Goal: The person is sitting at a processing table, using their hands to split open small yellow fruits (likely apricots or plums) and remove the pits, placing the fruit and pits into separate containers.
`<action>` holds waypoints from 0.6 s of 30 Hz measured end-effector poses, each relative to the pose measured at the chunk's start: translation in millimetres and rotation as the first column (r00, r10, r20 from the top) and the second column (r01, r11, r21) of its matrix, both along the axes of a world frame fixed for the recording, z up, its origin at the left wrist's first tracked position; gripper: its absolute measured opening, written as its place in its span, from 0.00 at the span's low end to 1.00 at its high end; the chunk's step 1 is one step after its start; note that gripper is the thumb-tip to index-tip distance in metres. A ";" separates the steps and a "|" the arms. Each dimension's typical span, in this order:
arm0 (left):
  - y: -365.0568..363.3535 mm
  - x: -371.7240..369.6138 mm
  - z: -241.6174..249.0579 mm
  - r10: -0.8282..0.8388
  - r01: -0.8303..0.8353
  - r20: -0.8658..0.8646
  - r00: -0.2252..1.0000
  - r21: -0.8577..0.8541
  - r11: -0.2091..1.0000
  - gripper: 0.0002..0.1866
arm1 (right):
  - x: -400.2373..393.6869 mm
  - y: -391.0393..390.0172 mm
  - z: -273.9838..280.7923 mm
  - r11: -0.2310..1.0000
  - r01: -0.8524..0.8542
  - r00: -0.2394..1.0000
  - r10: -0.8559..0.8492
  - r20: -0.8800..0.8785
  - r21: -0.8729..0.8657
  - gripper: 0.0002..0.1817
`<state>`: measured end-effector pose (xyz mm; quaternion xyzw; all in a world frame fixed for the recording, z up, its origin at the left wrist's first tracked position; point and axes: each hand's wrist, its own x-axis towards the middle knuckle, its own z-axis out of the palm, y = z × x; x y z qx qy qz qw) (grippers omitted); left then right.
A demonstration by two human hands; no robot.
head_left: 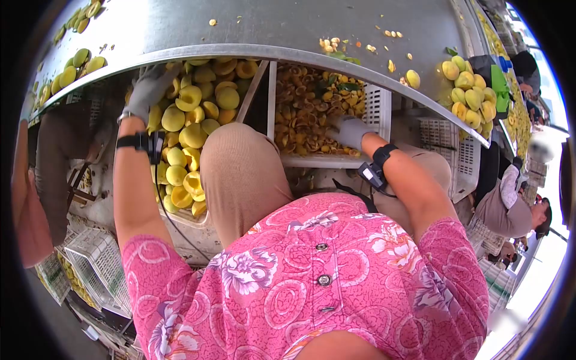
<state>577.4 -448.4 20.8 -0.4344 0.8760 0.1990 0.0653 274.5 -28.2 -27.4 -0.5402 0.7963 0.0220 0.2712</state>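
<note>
My left hand [150, 91], in a grey glove, reaches to the far left part of a crate of halved yellow-green peaches [191, 99], right under the table's edge. Its fingers are stretched out and apart over the fruit. My right hand [350, 132], gloved too, lies low in a white crate [377, 111] of brown peach pits and scraps [306, 114]. Its fingers point left at the scraps and look loosely spread, with the tips partly sunk among them. A dark band with a small device sits on each wrist.
A metal table [270, 27] spans the front, its raised rim above both crates. On it lie a peach pile [471, 90] at the right, more peaches [72, 72] at the left, and scattered kernels [330, 45]. Stacked crates [99, 258] stand lower left. Other people work on both sides.
</note>
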 end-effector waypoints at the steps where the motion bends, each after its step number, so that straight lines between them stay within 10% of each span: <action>1: 20.3 10.1 20.2 0.079 -0.081 0.031 0.996 0.069 0.994 0.41 | 5.4 -1.6 -6.6 0.991 -0.076 0.997 0.075 0.015 0.109 0.24; 7: 156.1 72.7 -43.3 -0.162 0.102 -0.072 0.984 -0.515 0.851 0.40 | 17.4 9.8 -65.1 0.913 -0.025 0.998 0.047 -0.043 0.408 0.27; 18: 186.4 56.0 2.5 -0.168 0.102 -0.102 0.981 -0.467 0.878 0.38 | 28.5 47.8 35.8 0.937 0.288 0.955 -0.265 0.134 -0.196 0.24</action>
